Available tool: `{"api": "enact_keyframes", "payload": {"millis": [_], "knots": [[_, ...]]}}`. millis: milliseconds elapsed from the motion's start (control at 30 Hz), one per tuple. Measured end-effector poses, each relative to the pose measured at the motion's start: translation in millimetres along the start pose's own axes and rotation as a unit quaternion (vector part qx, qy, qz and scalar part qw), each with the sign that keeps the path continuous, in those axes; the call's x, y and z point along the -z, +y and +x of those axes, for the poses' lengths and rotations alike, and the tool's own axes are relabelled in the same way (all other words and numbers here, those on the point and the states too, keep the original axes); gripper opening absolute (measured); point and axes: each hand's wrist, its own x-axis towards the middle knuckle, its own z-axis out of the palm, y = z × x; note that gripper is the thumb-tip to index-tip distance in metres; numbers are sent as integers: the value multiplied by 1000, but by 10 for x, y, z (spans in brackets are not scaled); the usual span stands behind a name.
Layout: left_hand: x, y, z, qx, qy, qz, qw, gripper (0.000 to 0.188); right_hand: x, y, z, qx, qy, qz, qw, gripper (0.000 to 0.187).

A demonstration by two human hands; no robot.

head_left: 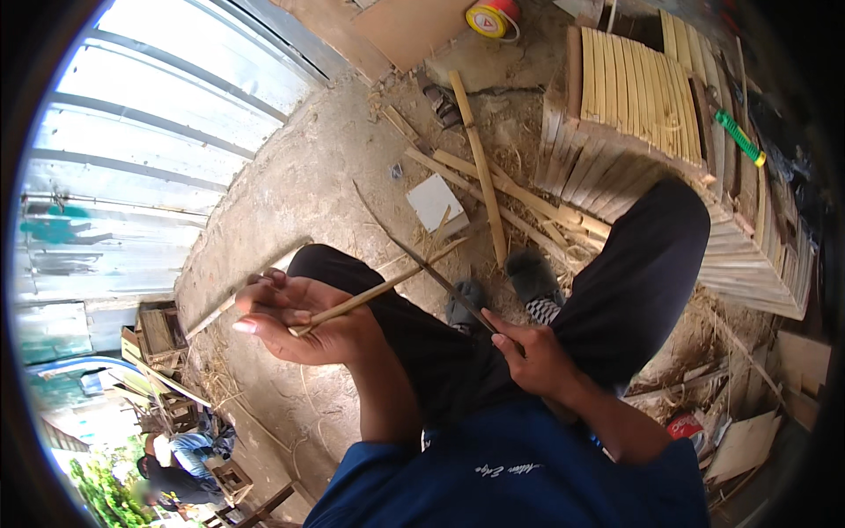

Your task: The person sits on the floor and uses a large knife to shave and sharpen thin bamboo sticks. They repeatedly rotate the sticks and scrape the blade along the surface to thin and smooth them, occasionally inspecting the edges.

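My left hand (304, 321) grips a thin bamboo stick (383, 289) that points up and right over my lap. A long, narrow dark blade (431, 268) is held in my right hand (532, 356), and its tip crosses the stick near the stick's far end. I sit with black trousers (634, 282) and a blue shirt (519, 475); my feet in dark shoes (532, 275) rest on the dirt floor.
A stack of woven bamboo slat panels (642, 97) stands at the upper right, with a green-handled tool (738, 136) on it. Loose bamboo strips (482, 167) and a white tile (436, 201) lie on the ground. A yellow spool (488, 18) sits at top. Corrugated metal wall (150, 114) on the left.
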Motion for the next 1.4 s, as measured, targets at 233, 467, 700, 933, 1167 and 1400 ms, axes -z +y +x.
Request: {"api": "enact_keyframes", "payload": {"millis": [233, 467, 700, 933, 1167, 1400], "knots": [[18, 0, -21, 28, -40, 29, 998, 42, -11, -356, -230, 171, -6, 16, 985, 50], [-26, -12, 15, 6, -9, 45, 999, 46, 59, -36, 239, -74, -18, 51, 996, 45], [1, 21, -38, 48, -20, 33, 998, 47, -22, -134, -25, 225, -3, 36, 974, 40], [-151, 7, -35, 35, 29, 30, 999, 48, -121, 309, 238, 6, 53, -16, 998, 41], [-191, 87, -116, 4, -13, -7, 1000, 45, -41, 143, 72, -27, 44, 19, 998, 44], [-322, -3, -76, 13, -50, -31, 998, 45, 71, 6, 179, -70, 30, 51, 996, 46]]}}
